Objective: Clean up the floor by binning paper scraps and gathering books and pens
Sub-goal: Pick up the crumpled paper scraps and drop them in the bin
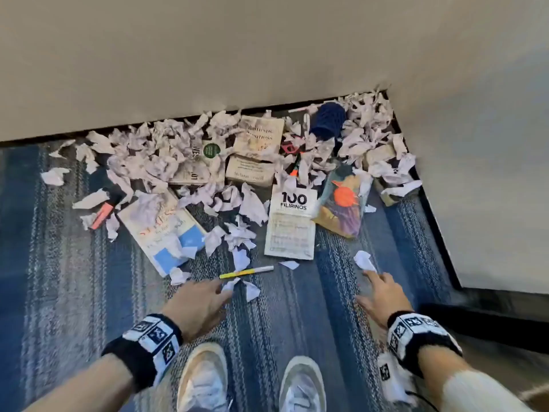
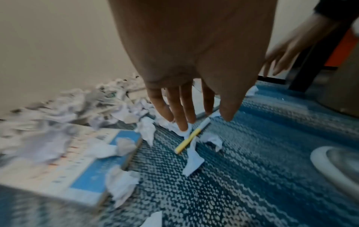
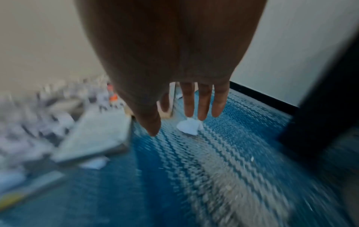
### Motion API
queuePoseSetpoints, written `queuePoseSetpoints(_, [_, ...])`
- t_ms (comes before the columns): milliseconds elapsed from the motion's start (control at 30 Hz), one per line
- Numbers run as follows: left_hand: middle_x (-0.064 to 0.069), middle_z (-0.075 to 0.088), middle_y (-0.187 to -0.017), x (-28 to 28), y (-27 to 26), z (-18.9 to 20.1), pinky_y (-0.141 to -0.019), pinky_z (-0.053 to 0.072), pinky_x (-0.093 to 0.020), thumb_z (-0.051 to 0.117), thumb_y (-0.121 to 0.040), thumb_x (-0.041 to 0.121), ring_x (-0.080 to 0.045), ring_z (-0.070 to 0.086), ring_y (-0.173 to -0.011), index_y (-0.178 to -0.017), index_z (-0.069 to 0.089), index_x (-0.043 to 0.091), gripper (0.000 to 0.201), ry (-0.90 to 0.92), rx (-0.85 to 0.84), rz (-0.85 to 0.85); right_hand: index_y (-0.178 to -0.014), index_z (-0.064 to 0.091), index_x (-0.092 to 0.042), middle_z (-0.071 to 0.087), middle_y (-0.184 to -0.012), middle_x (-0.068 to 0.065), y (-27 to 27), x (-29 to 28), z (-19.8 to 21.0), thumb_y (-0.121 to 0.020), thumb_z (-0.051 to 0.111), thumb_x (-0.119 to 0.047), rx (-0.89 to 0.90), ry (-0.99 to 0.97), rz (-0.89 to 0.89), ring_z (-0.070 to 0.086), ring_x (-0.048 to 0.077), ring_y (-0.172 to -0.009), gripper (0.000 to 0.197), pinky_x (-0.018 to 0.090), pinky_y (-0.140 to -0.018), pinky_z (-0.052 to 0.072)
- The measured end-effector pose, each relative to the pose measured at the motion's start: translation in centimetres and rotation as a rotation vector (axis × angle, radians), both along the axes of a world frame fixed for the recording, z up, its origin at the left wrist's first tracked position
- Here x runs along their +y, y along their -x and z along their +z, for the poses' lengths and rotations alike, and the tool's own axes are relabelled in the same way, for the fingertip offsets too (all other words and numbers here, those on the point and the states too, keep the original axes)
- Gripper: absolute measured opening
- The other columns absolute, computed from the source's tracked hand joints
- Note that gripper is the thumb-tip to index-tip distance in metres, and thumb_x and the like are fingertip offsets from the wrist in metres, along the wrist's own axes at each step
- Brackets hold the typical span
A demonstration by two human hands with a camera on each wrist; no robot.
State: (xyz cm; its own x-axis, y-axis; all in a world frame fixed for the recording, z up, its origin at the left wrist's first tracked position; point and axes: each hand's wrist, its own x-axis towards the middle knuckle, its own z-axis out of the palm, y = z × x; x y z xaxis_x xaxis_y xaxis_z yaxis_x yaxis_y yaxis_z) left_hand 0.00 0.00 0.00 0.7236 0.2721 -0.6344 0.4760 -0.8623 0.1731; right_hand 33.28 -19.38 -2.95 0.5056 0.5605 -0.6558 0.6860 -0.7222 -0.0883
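Crumpled white paper scraps (image 1: 166, 156) cover the blue carpet along the wall, mixed with several books. A yellow-and-white pen (image 1: 246, 272) lies just beyond my left hand (image 1: 205, 301), whose straight fingers (image 2: 182, 121) reach down to a small scrap (image 1: 230, 285) beside the pen (image 2: 191, 136). My right hand (image 1: 383, 295) is spread open, fingertips (image 3: 202, 113) at a lone white scrap (image 1: 364, 261), (image 3: 189, 126). Neither hand holds anything. A "100 Filipinos" book (image 1: 292, 224) and a blue-and-white book (image 1: 166, 233), (image 2: 93, 161) lie nearest.
An orange highlighter (image 1: 102, 214) lies at the left, another orange marker (image 1: 295, 168) among the scraps. A dark blue mesh holder (image 1: 326, 120) lies tipped near the corner. Cream walls (image 1: 475, 173) close in behind and on the right. My shoes (image 1: 205, 379) stand below.
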Motion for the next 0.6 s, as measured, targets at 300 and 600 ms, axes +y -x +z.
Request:
queuePoseSetpoints(300, [-0.027, 0.057, -0.12, -2.0, -3.2, -15.1, -0.054, 0.052, -0.033, 0.045, -0.084, 0.072, -0.032, 0.061, -0.073, -0.123, 0.058, 0.017, 0.069, -0.372, -0.2, -0.202, -0.115, 0.064, -0.012, 0.05, -0.12, 0.022, -2.8, 3.2, -11.2, -0.081, 0.069, -0.011, -0.112, -0.346, -0.018, 0.055, 0.042, -0.103, 0.035, 0.042, -0.087, 0.045])
queuePoseSetpoints(600, [-0.011, 0.049, -0.109, -0.7, -1.5, -15.1, -0.067, 0.057, -0.038, 0.035, -0.098, 0.024, -0.021, 0.053, -0.086, -0.104, 0.047, 0.008, 0.021, -0.145, -0.445, -0.135, -0.105, 0.066, -0.014, 0.068, -0.107, 0.008, -0.2, 5.8, -7.1, -0.087, 0.06, -0.009, -0.034, -0.308, 0.312, 0.063, 0.029, -0.103, 0.02, 0.033, -0.086, 0.047])
